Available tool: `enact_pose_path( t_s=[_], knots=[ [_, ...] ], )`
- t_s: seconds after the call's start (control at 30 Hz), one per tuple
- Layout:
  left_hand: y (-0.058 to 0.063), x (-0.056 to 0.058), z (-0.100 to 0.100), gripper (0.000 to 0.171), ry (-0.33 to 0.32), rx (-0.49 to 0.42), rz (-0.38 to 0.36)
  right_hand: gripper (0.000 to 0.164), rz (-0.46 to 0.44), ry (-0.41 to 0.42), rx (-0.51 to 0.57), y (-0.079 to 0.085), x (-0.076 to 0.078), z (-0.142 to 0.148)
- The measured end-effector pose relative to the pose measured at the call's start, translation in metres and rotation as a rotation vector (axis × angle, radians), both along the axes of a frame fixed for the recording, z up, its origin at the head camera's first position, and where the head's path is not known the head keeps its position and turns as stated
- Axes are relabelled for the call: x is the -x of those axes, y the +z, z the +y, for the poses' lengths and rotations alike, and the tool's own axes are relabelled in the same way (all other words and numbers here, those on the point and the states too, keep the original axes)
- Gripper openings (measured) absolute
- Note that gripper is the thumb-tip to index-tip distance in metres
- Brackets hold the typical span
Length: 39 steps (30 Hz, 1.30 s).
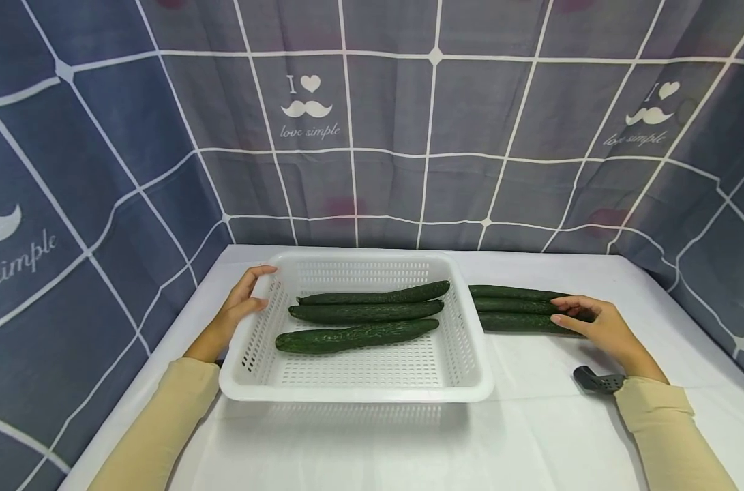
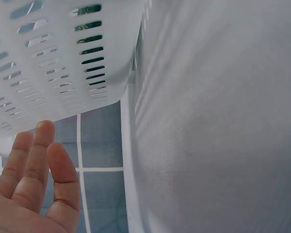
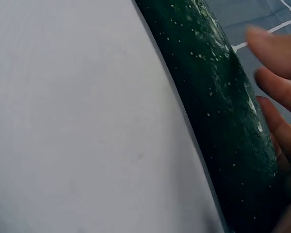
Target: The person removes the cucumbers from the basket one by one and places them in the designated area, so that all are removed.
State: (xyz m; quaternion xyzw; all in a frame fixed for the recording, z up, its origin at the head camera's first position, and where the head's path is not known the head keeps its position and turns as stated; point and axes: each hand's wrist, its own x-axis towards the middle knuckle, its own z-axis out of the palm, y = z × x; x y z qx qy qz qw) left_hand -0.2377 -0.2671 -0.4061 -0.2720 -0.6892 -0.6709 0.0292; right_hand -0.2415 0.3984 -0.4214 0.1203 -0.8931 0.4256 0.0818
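At its left rim, my left hand (image 1: 236,307) holds the white slotted plastic basket (image 1: 353,394), thumb over the rim. Left wrist view: several fingers (image 2: 36,165) reach under that rim beside the slotted wall. Inside the basket lie three dark green cucumbers, a far one (image 1: 378,296), a middle one (image 1: 365,312) and a near one (image 1: 356,337). Three more cucumbers (image 1: 513,305) lie side by side on the table, right of the basket. My right hand (image 1: 605,331) is over their right ends, thumb and fingers apart; a cucumber (image 3: 208,107) runs beside its fingers in the right wrist view.
A white cloth covers the table (image 1: 543,423). Grey-blue checked curtains (image 1: 384,184) stand behind it and on both sides. A dark wrist mount (image 1: 599,380) sits at the right wrist. Tan sleeves (image 1: 666,423) cover both forearms.
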Motion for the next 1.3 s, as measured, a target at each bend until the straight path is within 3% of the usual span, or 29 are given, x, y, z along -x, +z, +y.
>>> enact_pose_path(
  t_s=[0.13,0.3,0.53,0.7,0.93,1.07,1.3],
  knots=[
    [0.0,0.0,0.0,0.058,-0.003,-0.005,-0.009,0.026,0.008,-0.048,0.064,0.004,0.001,-0.004],
    [0.001,-0.001,0.001,0.058,0.013,0.005,-0.024,0.018,0.09,-0.101,0.11,0.013,0.003,-0.011],
    [0.003,0.0,0.002,0.058,0.013,0.009,-0.022,0.02,0.097,-0.047,0.122,0.041,-0.001,-0.035],
    [0.002,0.0,0.001,0.057,0.006,0.009,-0.019,0.027,0.027,0.065,0.166,0.061,-0.008,-0.054],
    [0.001,0.0,0.001,0.056,0.012,0.025,-0.036,0.036,-0.073,0.34,0.298,0.074,-0.014,-0.068],
    [0.001,0.0,0.001,0.056,0.01,0.024,-0.042,0.038,-0.114,0.446,0.348,0.081,-0.017,-0.073],
    [0.002,-0.001,0.001,0.056,0.015,0.015,-0.034,0.044,-0.147,0.66,0.304,0.098,-0.014,-0.089]
  ],
)
